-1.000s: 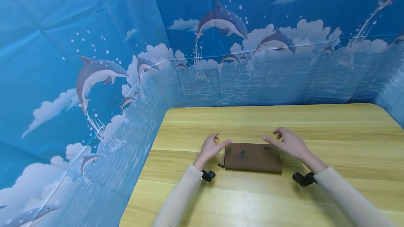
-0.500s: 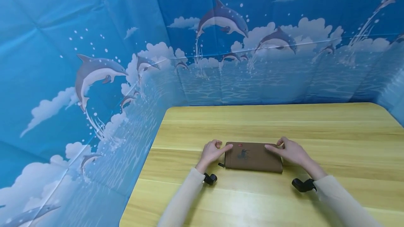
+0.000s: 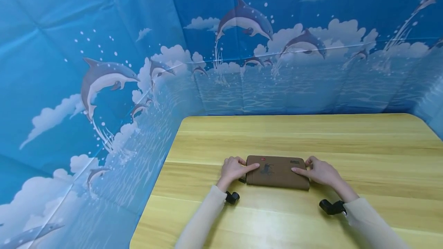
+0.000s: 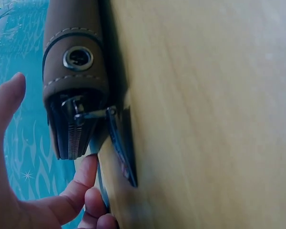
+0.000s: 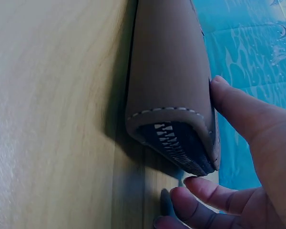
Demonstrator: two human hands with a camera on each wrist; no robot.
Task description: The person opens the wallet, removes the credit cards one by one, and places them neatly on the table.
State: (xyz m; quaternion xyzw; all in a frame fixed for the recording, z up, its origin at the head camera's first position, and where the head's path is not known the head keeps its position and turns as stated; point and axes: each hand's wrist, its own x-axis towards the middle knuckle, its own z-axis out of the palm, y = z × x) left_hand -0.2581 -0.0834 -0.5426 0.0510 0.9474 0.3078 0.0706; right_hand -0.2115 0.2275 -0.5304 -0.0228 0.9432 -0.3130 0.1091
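A brown zip-around wallet [image 3: 278, 176] lies flat on the wooden table, with a dark horse print and a small red tag on its top face. My left hand [image 3: 232, 169] is at its left end, index fingertip by the lower edge. In the left wrist view the left thumb [image 4: 12, 98] stands apart from the top face, beside a metal eyelet [image 4: 78, 58] and a hanging zipper pull [image 4: 120, 145]. My right hand [image 3: 324, 173] pinches the other end: its thumb [image 5: 229, 95] rests on the top face, with curled fingertips right at the zipped end.
The pale wooden table [image 3: 373, 145] extends around the wallet on all sides. A blue sheet printed with dolphins [image 3: 243, 20] hangs behind the table and along its left side. Black wrist cameras [image 3: 332, 206] sit by both cream sleeves [image 3: 204, 218].
Both hands have come down and inward to the wallet's ends, thumbs moving over its top face. The wallet has stayed in about the same spot.
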